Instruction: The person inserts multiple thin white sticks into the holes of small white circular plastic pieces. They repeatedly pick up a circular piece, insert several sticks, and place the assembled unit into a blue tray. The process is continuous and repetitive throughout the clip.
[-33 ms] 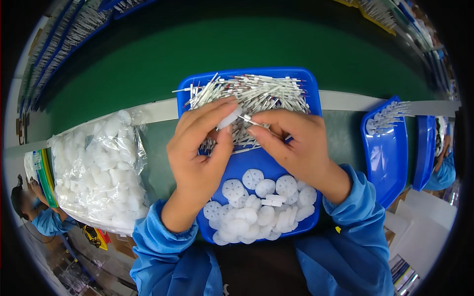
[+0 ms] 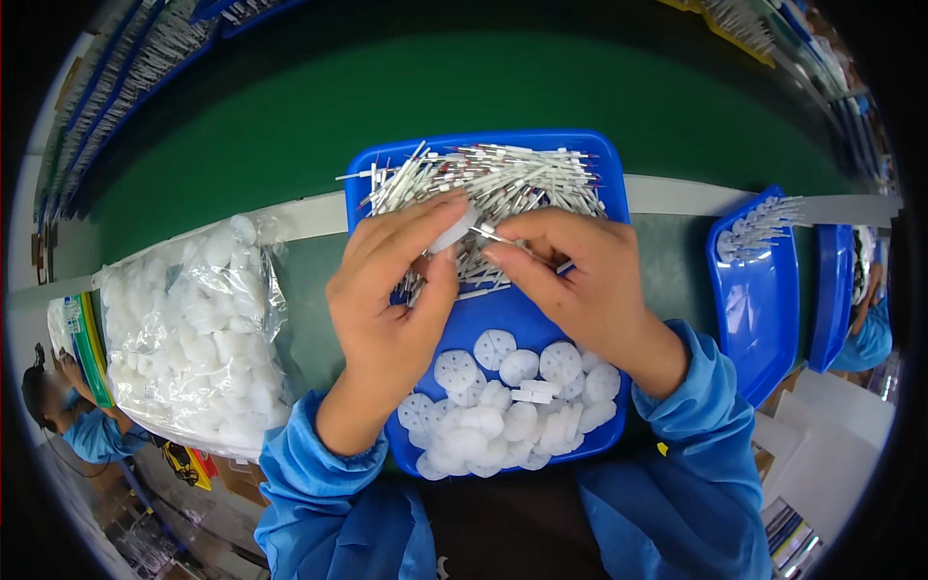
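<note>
White disc (image 2: pixel 451 236) and slim rod (image 2: pixel 495 235) are being held above a blue tray (image 2: pixel 483 324)

At left, glare is blurring white pieces (image 2: pixel 203 358) in a clear bag (image 2: pixel 275 290). The left hand (image 2: pixel 377 300) is pinching the disc, partly covering it; the right hand (image 2: pixel 597 280) is gripping the rod between its fingers (image 2: pixel 553 228), hiding much of it; whether its tip is touching the disc is unclear. Farther right, a second tray (image 2: pixel 759 314) is holding more rods (image 2: pixel 768 227).
</note>
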The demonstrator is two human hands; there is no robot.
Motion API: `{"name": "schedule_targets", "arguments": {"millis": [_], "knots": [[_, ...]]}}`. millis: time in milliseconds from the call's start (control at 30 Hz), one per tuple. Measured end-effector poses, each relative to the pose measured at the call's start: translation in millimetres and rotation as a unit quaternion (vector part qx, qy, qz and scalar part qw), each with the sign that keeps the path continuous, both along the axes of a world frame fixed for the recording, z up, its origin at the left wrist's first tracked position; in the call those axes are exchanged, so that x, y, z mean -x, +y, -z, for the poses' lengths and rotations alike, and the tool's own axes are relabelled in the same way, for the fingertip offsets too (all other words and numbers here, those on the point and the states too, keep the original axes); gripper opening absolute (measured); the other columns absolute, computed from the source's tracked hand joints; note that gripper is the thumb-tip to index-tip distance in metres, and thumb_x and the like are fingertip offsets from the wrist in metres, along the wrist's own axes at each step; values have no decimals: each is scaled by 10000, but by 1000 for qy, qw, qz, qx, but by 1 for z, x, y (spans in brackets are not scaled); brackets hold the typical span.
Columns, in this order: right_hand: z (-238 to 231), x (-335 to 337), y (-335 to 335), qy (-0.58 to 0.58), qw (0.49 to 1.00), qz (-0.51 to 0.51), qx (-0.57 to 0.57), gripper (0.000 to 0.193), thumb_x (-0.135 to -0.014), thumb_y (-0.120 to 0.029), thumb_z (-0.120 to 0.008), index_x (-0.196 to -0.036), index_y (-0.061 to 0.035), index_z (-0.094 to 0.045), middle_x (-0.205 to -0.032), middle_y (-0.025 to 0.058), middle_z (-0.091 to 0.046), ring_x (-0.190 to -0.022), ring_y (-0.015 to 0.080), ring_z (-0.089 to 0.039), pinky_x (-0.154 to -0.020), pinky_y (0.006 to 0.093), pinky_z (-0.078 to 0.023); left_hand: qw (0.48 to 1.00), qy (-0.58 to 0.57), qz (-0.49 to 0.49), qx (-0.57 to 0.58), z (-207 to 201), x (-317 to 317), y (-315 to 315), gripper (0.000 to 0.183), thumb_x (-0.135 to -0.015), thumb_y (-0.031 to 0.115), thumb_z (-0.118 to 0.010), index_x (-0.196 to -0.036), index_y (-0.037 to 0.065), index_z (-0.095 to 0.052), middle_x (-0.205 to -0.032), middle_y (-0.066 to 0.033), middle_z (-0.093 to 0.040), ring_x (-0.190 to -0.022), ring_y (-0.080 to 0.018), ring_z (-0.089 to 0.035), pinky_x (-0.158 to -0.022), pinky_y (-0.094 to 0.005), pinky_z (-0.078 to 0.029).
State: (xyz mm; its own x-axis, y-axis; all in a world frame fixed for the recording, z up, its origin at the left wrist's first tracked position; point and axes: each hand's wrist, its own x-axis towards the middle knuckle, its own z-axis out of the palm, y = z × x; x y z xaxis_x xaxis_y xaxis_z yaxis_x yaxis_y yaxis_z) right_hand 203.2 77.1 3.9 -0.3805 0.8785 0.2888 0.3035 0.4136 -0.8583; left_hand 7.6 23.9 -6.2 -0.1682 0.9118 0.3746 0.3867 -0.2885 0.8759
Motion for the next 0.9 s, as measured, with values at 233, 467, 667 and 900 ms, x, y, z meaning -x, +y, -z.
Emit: {"name": "schedule_targets", "arguments": {"millis": [233, 467, 667, 900], "knots": [[11, -2, 12, -50, 967, 49, -244, 152, -858, -166, -898, -962, -91, -815, -752, 23, -746, -580, 171, -685, -519, 293, -516, 997, 75, -21, -15, -3, -9, -7, 466, -873, -111, -778, -1317, 29, -793, -1106, -131, -821, -898, -179, -736, -688, -272, -598], [5, 1, 13, -106, 914, 52, -388, 168, -824, -159, -854, -966, -96, -792, -772, -16, -722, -598, 159, -666, -539, 302, -500, 996, 78, -38, 0, -9, -14, -13, 475, -859, -119, -792, -1315, 12, -789, -1059, -151, -816, -814, -162, -733, -691, -271, -599], [9, 3, 16, -80, 930, 23, -358, 186, -821, -130, -864, -983, -68, -796, -792, 23, -744, -610, 183, -689, -549, 308, -513, 994, 104, -27, 21, -12, -10, -16, 478, -846, -133, -784, -1301, 11, -795, -1105, -169, -814, -857, -185, -751, -741, -283, -622], [-7, -6, 6, 21, 995, -69, -66, 243, -878, -59, -844, -1108, -37, -766, -874, 82, -760, -785, 237, -761, -704, 359, -597, 993, 69, 3, -98, -9, -4, -7, 331, -845, -143, -754, -1153, -22, -755, -1239, -191, -806, -993, -264, -775, -828, -324, -648]]}}
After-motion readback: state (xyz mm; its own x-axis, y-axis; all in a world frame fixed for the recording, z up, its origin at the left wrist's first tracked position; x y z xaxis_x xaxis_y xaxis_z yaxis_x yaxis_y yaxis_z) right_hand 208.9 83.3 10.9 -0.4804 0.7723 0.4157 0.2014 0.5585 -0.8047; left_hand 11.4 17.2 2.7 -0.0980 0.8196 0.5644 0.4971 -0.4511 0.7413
